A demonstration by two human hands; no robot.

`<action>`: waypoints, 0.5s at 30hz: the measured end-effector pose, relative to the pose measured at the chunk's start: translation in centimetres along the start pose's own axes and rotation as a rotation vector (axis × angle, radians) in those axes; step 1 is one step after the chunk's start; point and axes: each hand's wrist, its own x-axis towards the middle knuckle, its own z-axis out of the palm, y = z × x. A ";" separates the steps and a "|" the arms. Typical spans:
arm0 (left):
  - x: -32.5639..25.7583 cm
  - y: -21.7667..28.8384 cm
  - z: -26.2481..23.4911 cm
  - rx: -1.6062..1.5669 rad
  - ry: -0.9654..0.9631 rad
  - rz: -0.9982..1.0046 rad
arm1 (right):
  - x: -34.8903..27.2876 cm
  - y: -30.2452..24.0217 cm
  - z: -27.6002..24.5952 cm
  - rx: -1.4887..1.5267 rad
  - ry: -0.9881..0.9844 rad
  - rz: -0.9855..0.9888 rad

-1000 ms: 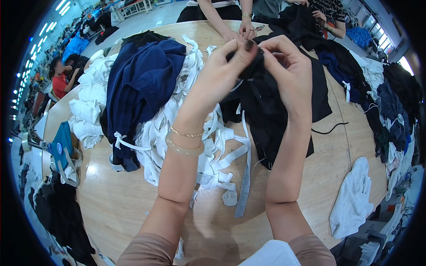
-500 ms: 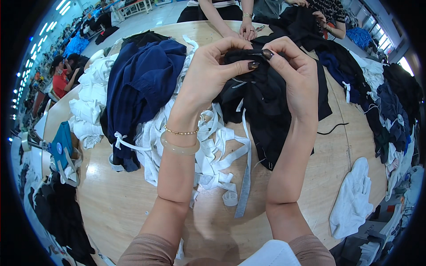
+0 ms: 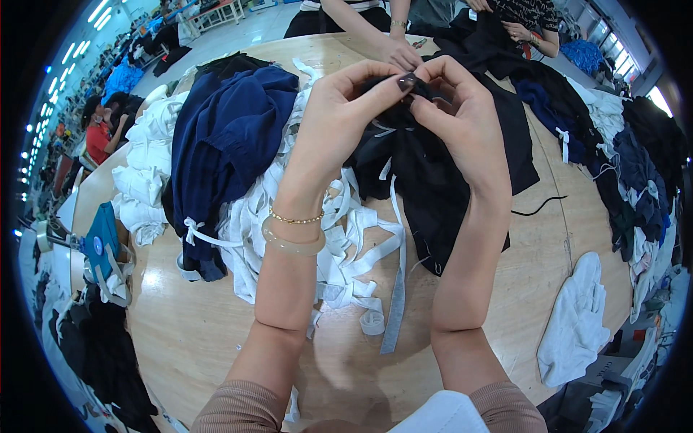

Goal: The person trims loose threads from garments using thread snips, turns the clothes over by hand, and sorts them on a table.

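Head view, round wooden table (image 3: 216,339). Left hand (image 3: 346,108) and right hand (image 3: 462,119) are raised together over the table centre, both pinched shut on the top edge of a black garment (image 3: 426,187); thumb and forefinger tips of each hand meet at one bunched spot of cloth, w/ the rest of the garment hanging down and trailing onto the tabletop between the forearms. The exact detail pinched is hidden by the fingers; cannot tell whether it is a seam, hem or cord end. Step in hand, judged: fine fingertip work at the garment's edge, approx. mid-step, since both pinches are closed and nothing is released. Next move likely calls for a steady two-point pinch and small, close finger travel, keeping the cloth taut. Beneath and left lies a heap of white elastic strips (image 3: 346,238), beside it a navy garment pile (image 3: 224,144); a white cloth (image 3: 577,317) lies well apart at right. Another person's hands (image 3: 404,54) work at the far rim.
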 end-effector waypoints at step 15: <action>-0.7 1.3 2.0 -0.057 -0.050 0.265 | -2.6 -5.3 -5.5 -0.244 0.179 0.095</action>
